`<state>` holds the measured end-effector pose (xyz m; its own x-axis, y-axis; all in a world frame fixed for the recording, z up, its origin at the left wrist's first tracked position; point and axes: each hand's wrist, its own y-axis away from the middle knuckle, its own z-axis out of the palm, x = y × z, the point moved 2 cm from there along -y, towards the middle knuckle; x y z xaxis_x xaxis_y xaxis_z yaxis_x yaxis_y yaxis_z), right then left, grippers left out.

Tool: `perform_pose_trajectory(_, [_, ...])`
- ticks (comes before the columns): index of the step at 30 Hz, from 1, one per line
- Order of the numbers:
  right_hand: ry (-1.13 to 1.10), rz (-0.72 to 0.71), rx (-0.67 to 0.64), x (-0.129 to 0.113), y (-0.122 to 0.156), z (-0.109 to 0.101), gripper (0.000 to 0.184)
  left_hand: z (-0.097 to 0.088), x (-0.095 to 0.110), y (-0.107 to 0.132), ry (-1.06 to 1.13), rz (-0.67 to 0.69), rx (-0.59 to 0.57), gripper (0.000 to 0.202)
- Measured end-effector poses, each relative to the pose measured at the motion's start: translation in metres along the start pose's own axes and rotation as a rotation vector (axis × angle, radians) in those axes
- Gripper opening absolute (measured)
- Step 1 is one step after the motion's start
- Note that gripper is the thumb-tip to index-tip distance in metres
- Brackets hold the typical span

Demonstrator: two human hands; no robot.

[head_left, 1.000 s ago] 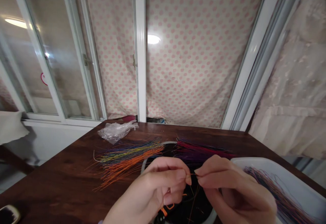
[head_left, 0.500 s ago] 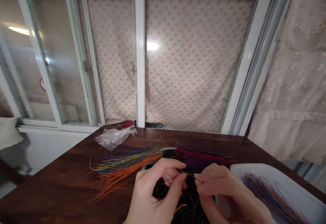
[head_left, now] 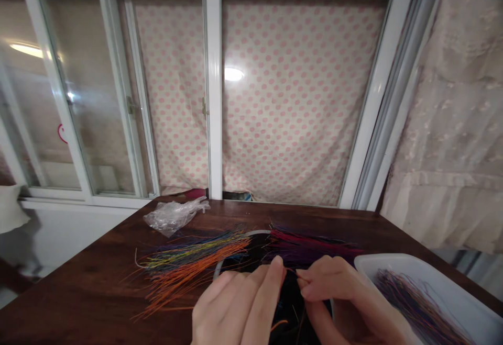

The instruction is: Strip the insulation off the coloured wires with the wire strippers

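My left hand is turned with its back toward me, fingers closed together; its fingertips meet one end of a thin orange-brown strand. Across a small gap, my right hand pinches the same strand between thumb and forefinger. Below both hands lies a round black surface with a pale rim, partly covered by them. On it rest a short orange strand and a few thin pin-like pieces. Whether the strands are wire or cord I cannot tell.
Orange, yellow and blue-grey strands fan out left on the dark wooden table. Red and purple strands lie behind my right hand. A white tub with loose strands stands right. A crumpled clear plastic bag sits at the back.
My left hand has rolled over, so its back now faces me and its fingers have closed up. My right hand keeps its pinch in almost the same place.
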<state>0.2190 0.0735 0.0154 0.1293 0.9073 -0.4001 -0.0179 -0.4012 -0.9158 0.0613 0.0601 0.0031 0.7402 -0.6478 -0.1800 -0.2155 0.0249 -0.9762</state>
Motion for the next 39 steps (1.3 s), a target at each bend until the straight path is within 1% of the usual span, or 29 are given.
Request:
perform_pose_trajectory(3, [0.030, -0.012, 0.002, 0.000, -0.001, -0.001, 0.033, 0.000, -0.003, -0.006, 0.049, -0.046, -0.066, 0.035])
perform_pose_trajectory(5, [0.051, -0.032, -0.007, 0.000, -0.002, -0.002, 0.034, 0.000, -0.005, -0.013, 0.121, -0.128, -0.131, 0.028])
perform_pose_trajectory(6, [0.064, -0.047, -0.016, 0.000, -0.003, -0.002, 0.034, 0.001, -0.006, -0.016, 0.186, -0.197, -0.160, 0.024])
perform_pose_trajectory(8, [0.088, -0.093, -0.014, -0.001, -0.005, -0.003, 0.034, 0.002, -0.008, -0.020, 0.350, -0.378, -0.196, 0.020])
perform_pose_trajectory(9, [0.102, -0.120, -0.008, -0.002, -0.007, -0.004, 0.035, 0.003, -0.009, -0.021, 0.435, -0.491, -0.229, 0.022])
perform_pose_trajectory(12, [0.150, -0.196, 0.015, -0.004, -0.011, -0.005, 0.035, 0.006, -0.011, -0.022, 0.720, -0.833, -0.382, 0.029])
perform_pose_trajectory(15, [0.178, -0.234, -0.017, -0.005, -0.012, -0.003, 0.034, 0.007, -0.013, -0.019, 1.047, -1.149, -0.540, 0.030])
perform_pose_trajectory(17, [0.176, -0.235, -0.024, -0.005, -0.009, -0.002, 0.033, 0.007, -0.014, -0.018, 1.201, -1.273, -0.596, 0.032])
perform_pose_trajectory(19, [0.173, -0.204, -0.005, -0.004, -0.004, -0.003, 0.034, 0.007, -0.015, -0.019, 1.255, -1.311, -0.608, 0.032])
perform_pose_trajectory(21, [0.153, -0.110, 0.033, -0.004, 0.000, -0.004, 0.037, 0.006, -0.015, -0.021, 1.199, -1.276, -0.573, 0.028])
perform_pose_trajectory(22, [0.127, -0.026, 0.050, -0.003, 0.002, -0.005, 0.036, 0.005, -0.016, -0.023, 1.138, -1.232, -0.541, 0.026])
perform_pose_trajectory(23, [0.081, 0.083, 0.058, -0.002, 0.002, -0.006, 0.034, 0.004, -0.016, -0.025, 1.064, -1.171, -0.503, 0.024])
perform_pose_trajectory(25, [-0.100, 0.331, 0.043, 0.001, 0.001, -0.008, 0.018, 0.000, -0.017, -0.029, 0.894, -1.009, -0.412, 0.022])
perform_pose_trajectory(26, [-0.229, 0.458, 0.008, 0.003, 0.000, -0.007, 0.010, -0.002, -0.018, -0.031, 0.811, -0.915, -0.370, 0.022])
perform_pose_trajectory(27, [-0.378, 0.584, -0.048, 0.005, -0.001, -0.007, 0.010, -0.003, -0.018, -0.033, 0.732, -0.818, -0.333, 0.022])
perform_pose_trajectory(29, [-0.668, 0.813, -0.178, 0.008, -0.003, -0.004, 0.022, -0.006, -0.017, -0.034, 0.604, -0.628, -0.277, 0.022])
perform_pose_trajectory(31, [-0.860, 1.005, -0.280, 0.010, -0.002, -0.002, 0.023, -0.007, -0.016, -0.033, 0.532, -0.474, -0.253, 0.021])
perform_pose_trajectory(32, [-0.915, 1.070, -0.310, 0.011, -0.001, -0.001, 0.022, -0.008, -0.016, -0.032, 0.512, -0.418, -0.249, 0.021])
perform_pose_trajectory(33, [-0.949, 1.112, -0.329, 0.012, 0.000, -0.001, 0.021, -0.008, -0.016, -0.031, 0.501, -0.378, -0.247, 0.021])
perform_pose_trajectory(35, [-0.976, 1.138, -0.357, 0.012, 0.002, -0.001, 0.019, -0.009, -0.016, -0.030, 0.500, -0.331, -0.241, 0.021])
perform_pose_trajectory(39, [-0.951, 1.074, -0.409, 0.012, 0.002, -0.001, 0.016, -0.011, -0.015, -0.030, 0.527, -0.279, -0.235, 0.025])
